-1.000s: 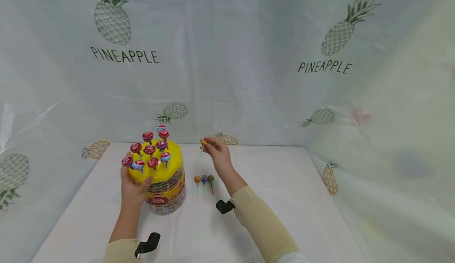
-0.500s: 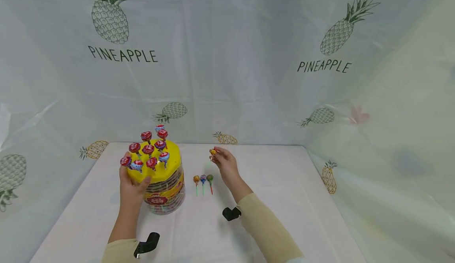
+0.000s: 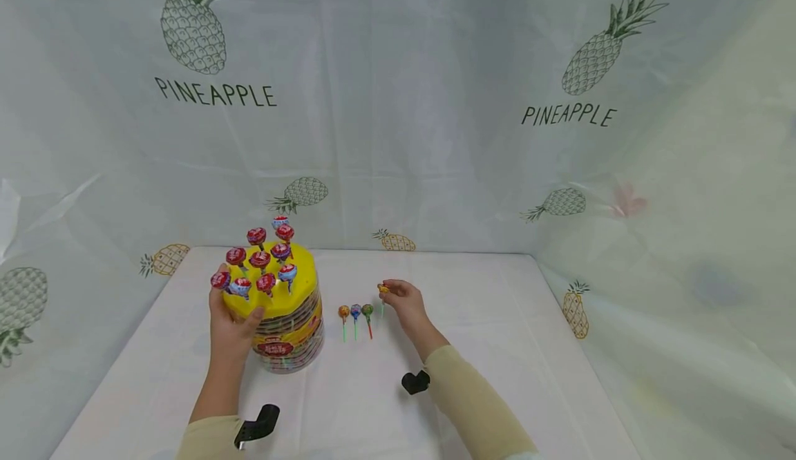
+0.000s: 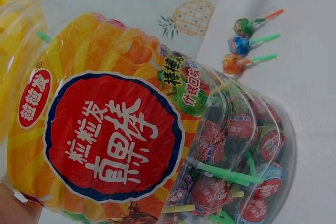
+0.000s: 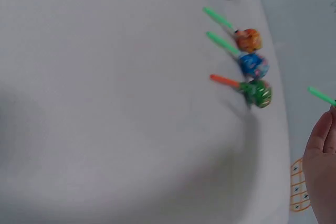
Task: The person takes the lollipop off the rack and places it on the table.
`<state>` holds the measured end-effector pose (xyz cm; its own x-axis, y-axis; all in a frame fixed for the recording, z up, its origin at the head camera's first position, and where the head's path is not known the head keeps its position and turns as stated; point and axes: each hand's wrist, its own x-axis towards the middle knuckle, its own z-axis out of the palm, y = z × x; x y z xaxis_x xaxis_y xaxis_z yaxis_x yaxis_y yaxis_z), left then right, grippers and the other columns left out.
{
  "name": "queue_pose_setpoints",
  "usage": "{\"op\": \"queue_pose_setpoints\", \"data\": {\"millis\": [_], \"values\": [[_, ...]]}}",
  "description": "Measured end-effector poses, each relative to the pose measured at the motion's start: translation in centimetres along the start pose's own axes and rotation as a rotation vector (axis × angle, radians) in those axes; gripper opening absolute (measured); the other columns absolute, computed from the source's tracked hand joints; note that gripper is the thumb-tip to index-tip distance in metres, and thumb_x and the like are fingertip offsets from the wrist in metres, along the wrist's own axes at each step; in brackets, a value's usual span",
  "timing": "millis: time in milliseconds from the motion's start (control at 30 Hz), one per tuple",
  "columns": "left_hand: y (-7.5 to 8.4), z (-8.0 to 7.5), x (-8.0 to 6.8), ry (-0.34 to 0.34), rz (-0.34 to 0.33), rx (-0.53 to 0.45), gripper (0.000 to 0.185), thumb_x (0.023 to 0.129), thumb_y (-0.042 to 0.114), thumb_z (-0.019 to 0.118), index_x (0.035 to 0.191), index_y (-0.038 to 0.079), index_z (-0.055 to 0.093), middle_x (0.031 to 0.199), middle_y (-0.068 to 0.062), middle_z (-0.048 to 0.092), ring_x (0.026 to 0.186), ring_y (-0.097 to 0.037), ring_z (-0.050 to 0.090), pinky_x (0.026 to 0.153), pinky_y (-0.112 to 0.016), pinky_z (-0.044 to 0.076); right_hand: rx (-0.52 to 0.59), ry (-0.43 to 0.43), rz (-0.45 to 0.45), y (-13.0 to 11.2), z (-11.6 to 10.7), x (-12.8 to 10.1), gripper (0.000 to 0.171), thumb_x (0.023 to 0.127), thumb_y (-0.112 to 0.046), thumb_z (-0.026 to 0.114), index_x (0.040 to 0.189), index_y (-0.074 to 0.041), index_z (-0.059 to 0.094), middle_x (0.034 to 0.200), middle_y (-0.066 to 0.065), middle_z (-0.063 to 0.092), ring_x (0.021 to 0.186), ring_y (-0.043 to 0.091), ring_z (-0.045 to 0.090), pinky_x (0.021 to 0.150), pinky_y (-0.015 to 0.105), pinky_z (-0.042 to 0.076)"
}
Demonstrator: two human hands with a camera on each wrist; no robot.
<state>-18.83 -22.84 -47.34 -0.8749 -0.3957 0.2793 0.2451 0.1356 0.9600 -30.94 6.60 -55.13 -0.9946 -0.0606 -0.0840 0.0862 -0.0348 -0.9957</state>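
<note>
The head camera looks forward and down over the whole table (image 3: pixel 497 322) from some way back. The left wrist camera sits close against the candy jar (image 4: pixel 131 145), the right wrist camera looks down from near; all three share the three lollipops (image 3: pixel 356 313).

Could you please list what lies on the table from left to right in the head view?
Left hand → tub → orange lollipop → blue lollipop → green lollipop → right hand, pinching a fourth lollipop.
</note>
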Motion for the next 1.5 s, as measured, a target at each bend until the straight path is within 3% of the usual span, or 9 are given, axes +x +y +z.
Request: {"op": "queue_pose_setpoints", "data": {"millis": [167,400,767,1033,1300,1500], "values": [[-0.1,0.0,0.1,-0.009,-0.008,0.000,0.084,0.094,0.015,0.066,0.155,0.033,0.012,0.150,-0.003,0.029,0.130,-0.016,0.035,0.100,-0.009,0.035,-0.072,-0.008,0.015,0.6,-0.4,-0.5,0.030,0.086,-0.003,0.071,0.116,0.001,0.066,0.112,0.011,0.067,0.098,0.018,0.062,0.086,0.031,0.053],[-0.2,0.0,0.2,-0.012,0.000,0.011,0.084,0.094,0.015,0.066,0.155,0.034,0.011,0.150,-0.002,0.029,0.133,-0.019,0.034,0.100,-0.009,0.034,-0.170,-0.011,0.035,3.7,-0.7,0.5,0.029,0.084,0.000,0.071,0.113,0.001,0.069,0.108,0.009,0.067,0.088,0.015,0.064,0.073,0.027,0.052],[-0.5,-0.1,0.3,-0.009,-0.005,0.031,0.084,0.094,0.018,0.065,0.155,0.037,0.011,0.150,-0.002,0.029,0.131,-0.019,0.035,0.100,-0.010,0.035,-0.269,0.022,0.042,4.3,0.1,0.6,0.022,0.083,0.004,0.071,0.105,-0.002,0.072,0.093,0.007,0.066,0.074,0.014,0.058,0.061,0.024,0.051],[-0.5,-0.2,0.3,-0.007,0.000,0.047,0.084,0.094,0.018,0.065,0.155,0.036,0.011,0.150,-0.003,0.029,0.132,-0.020,0.035,0.101,-0.010,0.034,-0.294,0.054,0.053,4.5,0.8,1.0,0.021,0.082,0.002,0.075,0.102,-0.003,0.073,0.095,0.006,0.066,0.074,0.014,0.058,0.063,0.025,0.053],[-0.4,-0.3,0.2,-0.018,-0.059,0.046,0.088,0.094,0.021,0.066,0.155,0.037,0.006,0.155,-0.001,0.024,0.138,-0.024,0.029,0.114,-0.033,0.029,-0.333,0.068,0.044,4.5,0.9,0.7,0.020,0.082,0.000,0.075,0.101,-0.004,0.073,0.095,0.005,0.067,0.080,0.015,0.061,0.066,0.026,0.054],[-0.3,-0.3,0.1,-0.011,-0.052,0.058,0.087,0.094,0.021,0.066,0.155,0.036,0.006,0.155,-0.002,0.024,0.137,-0.025,0.029,0.113,-0.032,0.029,-0.372,0.072,0.033,4.6,1.0,0.7,0.020,0.082,-0.001,0.075,0.101,-0.005,0.074,0.094,0.003,0.067,0.080,0.015,0.060,0.067,0.027,0.053]]}}
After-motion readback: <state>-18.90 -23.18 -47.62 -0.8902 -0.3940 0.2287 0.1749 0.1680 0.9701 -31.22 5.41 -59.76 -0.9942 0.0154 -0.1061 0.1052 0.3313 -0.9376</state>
